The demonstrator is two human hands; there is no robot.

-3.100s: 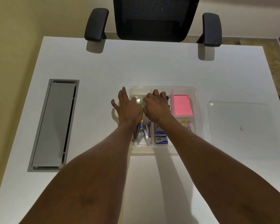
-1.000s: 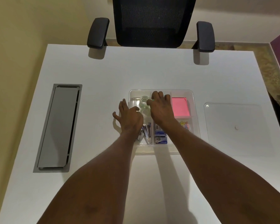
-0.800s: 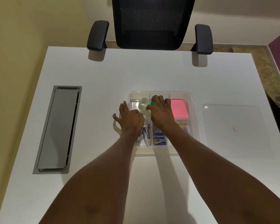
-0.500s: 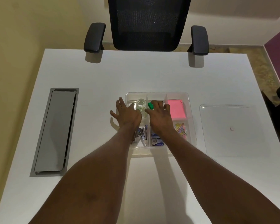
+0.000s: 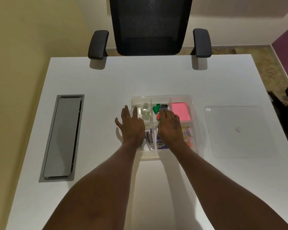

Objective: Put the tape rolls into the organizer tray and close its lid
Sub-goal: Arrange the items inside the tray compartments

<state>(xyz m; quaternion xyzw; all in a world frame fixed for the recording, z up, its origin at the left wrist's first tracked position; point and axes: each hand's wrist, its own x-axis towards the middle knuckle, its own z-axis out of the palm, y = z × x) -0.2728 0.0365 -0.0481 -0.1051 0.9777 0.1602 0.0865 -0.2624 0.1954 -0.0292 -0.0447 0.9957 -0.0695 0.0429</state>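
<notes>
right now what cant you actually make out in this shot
- Head view: the left hand hides the organizer tray left wall and part of the staplers.
- Head view: the right hand covers the boxes and some clips; whether it grips anything is unclear.
- Print on those boxes: too small.
- Mark on the clear lid: too small.

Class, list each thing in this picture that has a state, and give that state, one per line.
organizer tray: open, lid off
lid: flat on the table, right of the tray
tape rolls: inside the tray's far-left compartment
left hand: open, empty
right hand: open, holding nothing
</notes>
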